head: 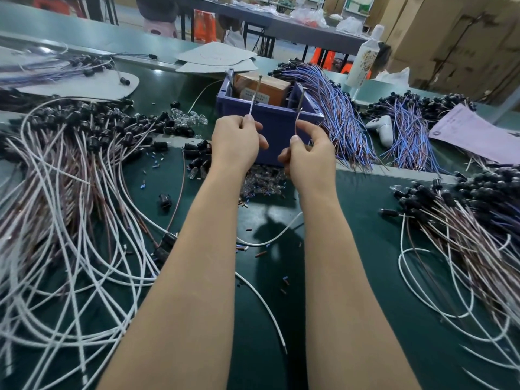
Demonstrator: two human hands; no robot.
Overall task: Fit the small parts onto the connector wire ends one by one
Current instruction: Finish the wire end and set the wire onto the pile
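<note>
One wide-angle view looks forward and down from the person's head. Both forearms (197,277) reach up from the bottom edge, close to the lens, to the left hand (236,143) and right hand (309,160) mid-frame. The worktop (365,226) fills the rest, below the far room (295,26).

Even overhead light, soft blur, edge distortion

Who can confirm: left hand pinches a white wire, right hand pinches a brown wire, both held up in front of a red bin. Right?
One thing is wrong: the bin is blue, not red. The head view shows the rest as stated: the left hand pinches a white wire, the right hand pinches a brown wire, both held up in front of the bin.
</note>
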